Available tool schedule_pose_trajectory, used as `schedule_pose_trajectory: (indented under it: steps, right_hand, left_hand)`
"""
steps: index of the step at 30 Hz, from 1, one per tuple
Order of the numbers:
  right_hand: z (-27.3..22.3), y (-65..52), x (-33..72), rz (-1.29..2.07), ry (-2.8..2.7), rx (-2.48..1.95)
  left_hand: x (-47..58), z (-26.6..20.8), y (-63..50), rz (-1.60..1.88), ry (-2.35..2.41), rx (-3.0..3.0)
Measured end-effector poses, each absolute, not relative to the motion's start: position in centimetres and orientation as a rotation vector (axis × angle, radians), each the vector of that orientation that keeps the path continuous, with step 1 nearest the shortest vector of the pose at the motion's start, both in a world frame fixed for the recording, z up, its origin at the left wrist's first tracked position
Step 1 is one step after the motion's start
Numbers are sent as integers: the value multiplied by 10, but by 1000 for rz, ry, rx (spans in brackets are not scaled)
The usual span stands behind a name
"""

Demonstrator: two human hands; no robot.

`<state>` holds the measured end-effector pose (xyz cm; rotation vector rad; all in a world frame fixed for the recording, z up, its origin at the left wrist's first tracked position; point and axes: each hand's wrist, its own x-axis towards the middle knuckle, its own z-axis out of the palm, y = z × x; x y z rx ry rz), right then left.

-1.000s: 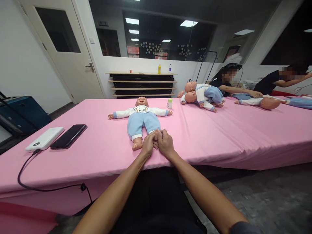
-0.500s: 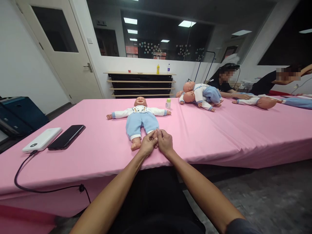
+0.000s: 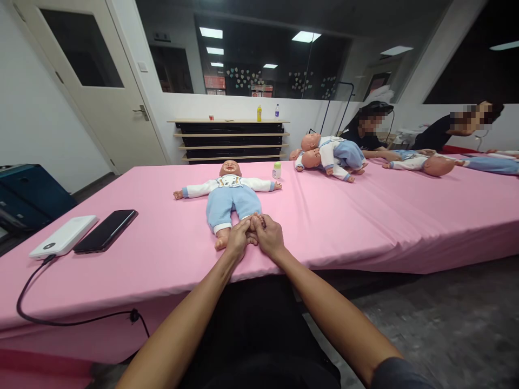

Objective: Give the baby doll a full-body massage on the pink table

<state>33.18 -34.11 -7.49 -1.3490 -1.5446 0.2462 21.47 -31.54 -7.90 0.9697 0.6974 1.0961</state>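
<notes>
A baby doll [image 3: 233,201] in light blue trousers and a white top lies on its back, arms spread and feet toward me. My left hand [image 3: 240,237] is closed around one of its feet, the one on the right in view. My right hand [image 3: 269,234] grips the same foot from the other side, thumb near the toes. Most of that foot is hidden by my fingers. The doll's other foot lies bare beside my left hand. A small bottle with a green cap [image 3: 276,170] stands beyond the doll's outstretched arm.
The table has a pink cloth [image 3: 332,221]. At left lie a black phone [image 3: 106,231] and a white power bank [image 3: 64,236] with a cable [image 3: 81,323] over the edge. More dolls [image 3: 332,155] are piled at right, near two people. A low shelf [image 3: 231,122] stands behind.
My thumbs have shifted on the doll's foot, and its toes show more between my hands. The whole view has moved slightly. The doll's body stays in place.
</notes>
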Motion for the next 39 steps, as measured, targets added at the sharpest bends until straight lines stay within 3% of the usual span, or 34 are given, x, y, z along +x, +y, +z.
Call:
schedule_pose_trajectory:
  steps: [11, 19, 27, 33, 39]
  right_hand:
    - [-79, -338, 336, 280, -1419, -1404]
    - [-79, -337, 338, 151, -1443, -1491]
    - [-88, -333, 330, -56, -1510, -1620]
    - [-85, -341, 329, -314, -1639, -1249]
    - [-72, -356, 304, -449, -1925, -828]
  left_hand:
    - [215, -77, -319, 1069, 746, 1135]
    - [220, -74, -336, 1296, 980, 1567]
    - [150, -60, -368, 1160, 1495, 2440]
    - [113, -62, -359, 530, 1849, 2669]
    - [114, -73, -347, 680, 1586, 2560]
